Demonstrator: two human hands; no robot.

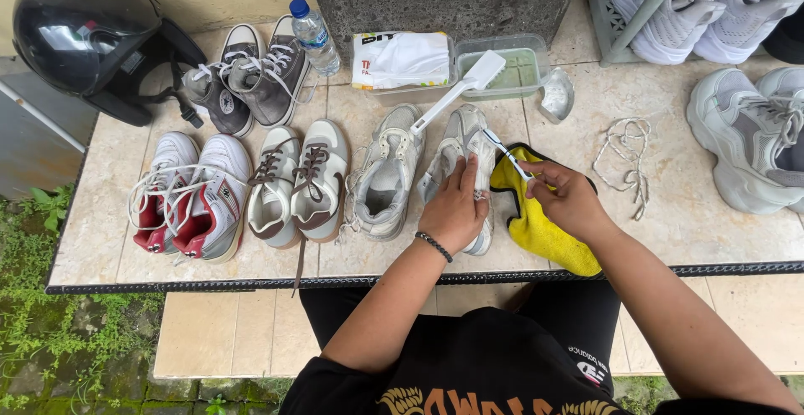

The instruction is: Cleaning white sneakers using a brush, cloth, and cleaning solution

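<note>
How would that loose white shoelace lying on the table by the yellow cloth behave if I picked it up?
The white shoelace lies in tangled loops on the tiled table, so it is probably floppy and would dangle and unravel when lifted. It looks thin, so likely very light. Pushed, it would likely bunch up rather than slide as one piece, and it could snag on itself.

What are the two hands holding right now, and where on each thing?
The right hand holds a small brush by its handle end. The left hand presses on the side of a white shoe.

Bright yellow cloth (540,226) at five o'clock; red-and-white shoes (191,195) at nine; glossy black helmet (84,34) at ten; grey high-tops (247,80) at eleven.
</note>
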